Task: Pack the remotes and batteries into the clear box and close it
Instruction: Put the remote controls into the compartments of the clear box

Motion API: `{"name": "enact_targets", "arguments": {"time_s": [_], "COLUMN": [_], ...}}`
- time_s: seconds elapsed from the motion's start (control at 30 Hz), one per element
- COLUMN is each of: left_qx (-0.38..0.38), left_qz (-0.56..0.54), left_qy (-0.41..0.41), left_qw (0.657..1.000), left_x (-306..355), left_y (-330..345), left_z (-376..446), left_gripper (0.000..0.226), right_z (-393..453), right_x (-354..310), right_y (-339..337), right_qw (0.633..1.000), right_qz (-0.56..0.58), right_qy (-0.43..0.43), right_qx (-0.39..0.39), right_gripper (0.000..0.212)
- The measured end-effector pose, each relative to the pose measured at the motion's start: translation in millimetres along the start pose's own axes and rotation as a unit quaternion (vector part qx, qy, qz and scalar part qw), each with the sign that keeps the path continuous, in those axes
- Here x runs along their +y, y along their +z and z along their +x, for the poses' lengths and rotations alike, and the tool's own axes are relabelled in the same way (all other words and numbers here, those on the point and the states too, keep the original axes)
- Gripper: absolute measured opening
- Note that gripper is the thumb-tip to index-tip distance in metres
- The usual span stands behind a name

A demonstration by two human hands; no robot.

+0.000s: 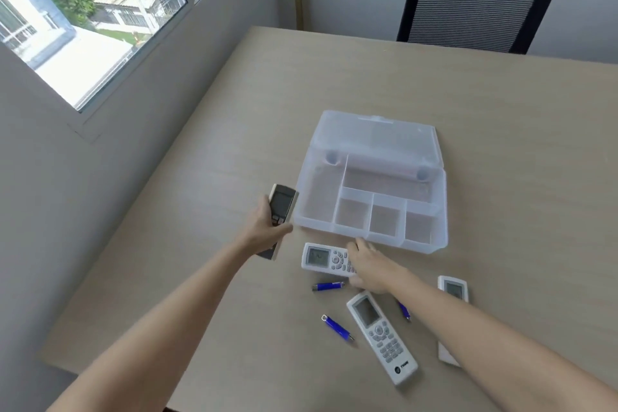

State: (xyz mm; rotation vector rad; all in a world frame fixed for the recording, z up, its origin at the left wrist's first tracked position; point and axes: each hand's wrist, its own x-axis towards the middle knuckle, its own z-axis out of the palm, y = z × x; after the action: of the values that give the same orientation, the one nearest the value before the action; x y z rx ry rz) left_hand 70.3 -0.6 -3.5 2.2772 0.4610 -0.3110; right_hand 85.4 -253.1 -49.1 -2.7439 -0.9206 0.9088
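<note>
The clear box (441, 211) lies open on the table, lid folded back, its compartments holding nothing. My left hand (266, 227) grips a grey remote (282, 202) just left of the box. My right hand (371, 269) rests on the right end of a white remote (322, 257) in front of the box; whether the fingers grip it I cannot tell. A long white remote (381, 336) lies nearer me. Another white remote (453, 289) is partly hidden by my right forearm. Three blue batteries lie loose on the table: one (327, 286), one (337, 327), one (404, 310).
The beige table (368, 84) runs to a far edge with a black mesh chair (478, 3) behind it. The table's left edge is close to the wall under a window (83, 17).
</note>
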Motion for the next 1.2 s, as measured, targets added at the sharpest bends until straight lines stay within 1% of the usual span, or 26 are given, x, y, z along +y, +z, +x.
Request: {"name": "enact_targets", "arguments": {"time_s": [0.03, 0.1, 0.17, 0.23, 0.27, 0.33, 0.4, 0.47, 0.53, 0.6, 0.73, 0.83, 0.93, 1.03, 1.1, 1.17, 1.2], "left_qx": [-0.009, -0.051, -0.091, -0.108, -0.109, -0.110, -0.121, -0.140, -0.151, -0.153, -0.109, -0.067, -0.060, -0.071, -0.071, -0.038, -0.006], "left_qz": [-0.035, -0.126, -0.185, -0.185, -0.177, -0.159, -0.136, -0.119, -0.104, -0.073, 0.052, 0.145, 0.195, 0.207, 0.204, 0.180, 0.164], "left_qy": [0.015, 0.020, 0.008, -0.004, -0.015, -0.046, -0.071, -0.087, -0.087, -0.068, -0.049, -0.037, -0.029, -0.019, -0.013, 0.000, 0.033], "left_qw": [0.999, 0.991, 0.979, 0.977, 0.978, 0.980, 0.981, 0.979, 0.979, 0.983, 0.992, 0.987, 0.978, 0.975, 0.976, 0.983, 0.986], "left_x": [13, 36, 51, 57, 58, 55, 50, 45, 44, 45, 49, 48, 48, 48, 51, 57, 60], "left_y": [0, 7, 20, 36, 43, 56, 66, 75, 81, 83, 91, 98, 97, 89, 83, 78, 76], "left_z": [15, 44, 68, 88, 96, 107, 114, 117, 120, 122, 122, 120, 118, 117, 110, 98, 87], "left_gripper": [0.043, 0.041, 0.037, 0.034, 0.032, 0.034, 0.036, 0.027, 0.026, 0.033, 0.032, 0.032, 0.030, 0.023, 0.025, 0.030, 0.035], "right_z": [-6, -20, -35, -42, -41, -29, -7, 18, 44, 66, 96, 103, 103, 96, 90, 77, 67], "right_x": [4, 18, 38, 62, 75, 102, 126, 142, 151, 153, 144, 133, 128, 125, 119, 112, 110], "right_y": [-5, -16, -31, -51, -62, -84, -99, -110, -115, -117, -110, -103, -97, -94, -98, -105, -109], "right_qw": [0.998, 0.988, 0.969, 0.947, 0.939, 0.939, 0.950, 0.962, 0.975, 0.984, 0.992, 0.993, 0.987, 0.977, 0.975, 0.976, 0.975], "right_qz": [0.055, 0.154, 0.233, 0.288, 0.298, 0.273, 0.234, 0.204, 0.154, 0.107, 0.058, 0.051, 0.090, 0.134, 0.148, 0.156, 0.168], "right_qy": [0.000, -0.005, -0.003, 0.031, 0.049, 0.079, 0.105, 0.118, 0.124, 0.126, 0.116, 0.103, 0.130, 0.161, 0.163, 0.151, 0.144], "right_qx": [0.001, 0.022, 0.077, 0.137, 0.163, 0.192, 0.177, 0.139, 0.102, 0.067, -0.005, -0.004, -0.013, -0.031, -0.027, -0.008, 0.015], "right_gripper": [0.046, 0.045, 0.044, 0.045, 0.047, 0.056, 0.069, 0.075, 0.069, 0.059, 0.047, 0.044, 0.047, 0.050, 0.050, 0.050, 0.049]}}
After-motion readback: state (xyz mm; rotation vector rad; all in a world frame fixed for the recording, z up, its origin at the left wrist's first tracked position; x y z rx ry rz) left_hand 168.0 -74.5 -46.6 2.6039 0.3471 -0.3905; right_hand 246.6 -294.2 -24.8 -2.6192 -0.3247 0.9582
